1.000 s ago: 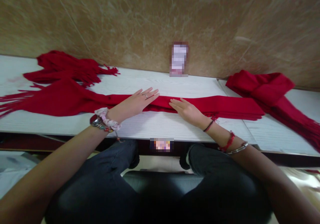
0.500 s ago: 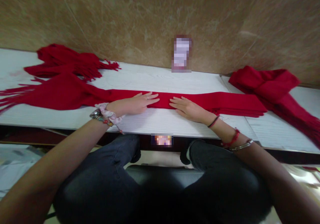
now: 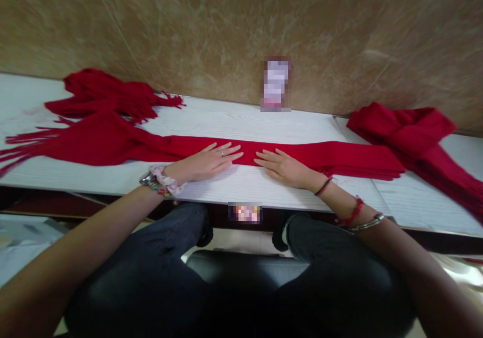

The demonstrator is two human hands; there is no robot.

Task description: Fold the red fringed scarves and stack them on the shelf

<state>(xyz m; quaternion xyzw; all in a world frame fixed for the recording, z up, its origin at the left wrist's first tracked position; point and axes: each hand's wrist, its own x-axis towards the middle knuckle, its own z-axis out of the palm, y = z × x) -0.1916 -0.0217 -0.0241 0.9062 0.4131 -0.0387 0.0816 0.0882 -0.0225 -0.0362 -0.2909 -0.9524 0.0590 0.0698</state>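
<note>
Head view: red fringed scarf (image 3: 249, 152)

A brown marbled wall (image 3: 211, 31) spanned the far side — pale veins, thin straight seams. Along it ran a white table (image 3: 226, 119), wood-grained, jointed toward the right. Below its dark front edge showed pale floor (image 3: 241, 240) and a grey seat (image 3: 245, 265) — brighter light lower right.

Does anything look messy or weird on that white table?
A bit. The red scarf by the left hand and right hand is folded narrow toward the right, but its left end spreads wide with straggly fringe. Behind that end, a red heap looks crumpled. I see no spill or tear.
</note>
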